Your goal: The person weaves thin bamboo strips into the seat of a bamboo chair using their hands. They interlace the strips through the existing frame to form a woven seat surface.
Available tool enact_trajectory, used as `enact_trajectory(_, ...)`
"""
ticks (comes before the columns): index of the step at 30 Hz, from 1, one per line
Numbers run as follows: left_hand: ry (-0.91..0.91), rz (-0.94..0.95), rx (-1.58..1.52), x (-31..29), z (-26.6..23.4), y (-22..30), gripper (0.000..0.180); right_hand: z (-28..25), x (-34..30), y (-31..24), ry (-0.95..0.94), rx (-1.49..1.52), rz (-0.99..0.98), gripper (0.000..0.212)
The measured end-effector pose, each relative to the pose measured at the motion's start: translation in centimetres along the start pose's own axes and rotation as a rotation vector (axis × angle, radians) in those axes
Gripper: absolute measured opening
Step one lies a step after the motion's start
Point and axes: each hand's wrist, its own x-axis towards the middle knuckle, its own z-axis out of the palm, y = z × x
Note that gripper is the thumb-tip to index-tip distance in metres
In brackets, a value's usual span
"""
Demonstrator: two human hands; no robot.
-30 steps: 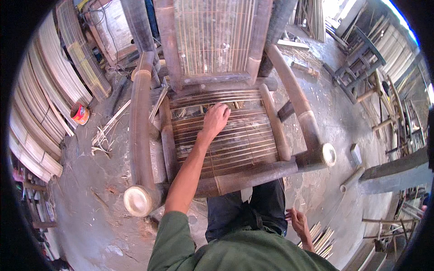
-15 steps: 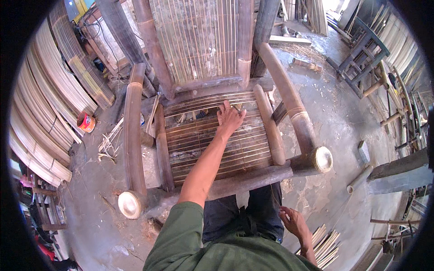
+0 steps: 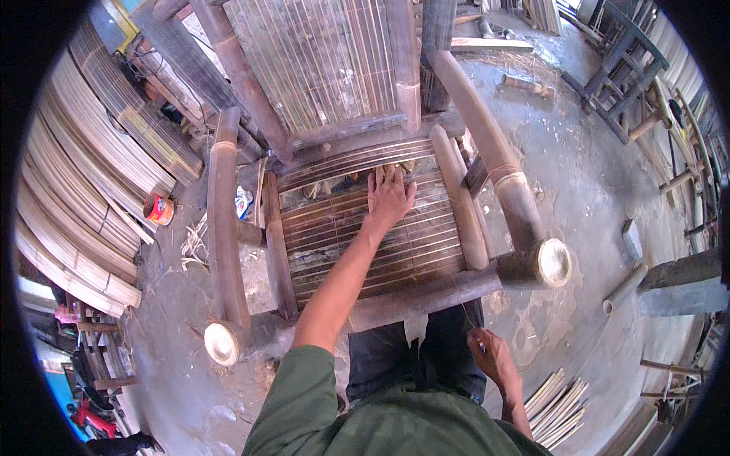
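A large bamboo armchair (image 3: 426, 302) stands before me, its seat made of thin bamboo slats (image 3: 334, 228) with a gap near the back rail. Flat on the slats beside that gap lies my left hand (image 3: 390, 196), fingers stretched toward the backrest and holding nothing. Low on the right, in front of the seat's front rail, my right hand (image 3: 493, 356) is closed, its fingertips pinched together. A thin cord (image 3: 468, 318) runs from near the front rail down to those fingers. What lies under my left palm is hidden.
Bundles of long bamboo strips (image 3: 68, 205) lean at the left, near a red tin (image 3: 158, 208). Short cut slats (image 3: 557, 406) lie on the floor by my right forearm. A dark frame (image 3: 625, 72) stands at the far right, with a bamboo tube (image 3: 625, 289) nearer.
My left hand has lowered its fingers, now lying flatter on the slats. The right hand has shifted slightly up beside my leg, and the whole view has turned a little.
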Motion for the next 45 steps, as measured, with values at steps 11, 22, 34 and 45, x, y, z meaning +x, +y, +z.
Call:
enact_trajectory(11,0.161,-0.063,-0.159,-0.4,-3.9,-0.2,0.034,2.2,1.2,1.6,0.149,-0.112,0.037,0.013)
enact_trajectory(22,0.000,-0.049,0.071,1.3,0.4,-0.8,0.047,2.8,2.7,1.9,0.148,-0.171,0.159,0.024)
enact_trajectory(34,-0.149,-0.148,-0.009,2.1,0.0,-0.2,0.042,2.9,3.8,2.7,0.147,-0.162,0.255,0.034)
enact_trajectory(45,-0.027,-0.137,0.073,1.0,0.3,0.1,0.059,3.2,4.2,2.9,0.153,-0.146,0.320,0.039)
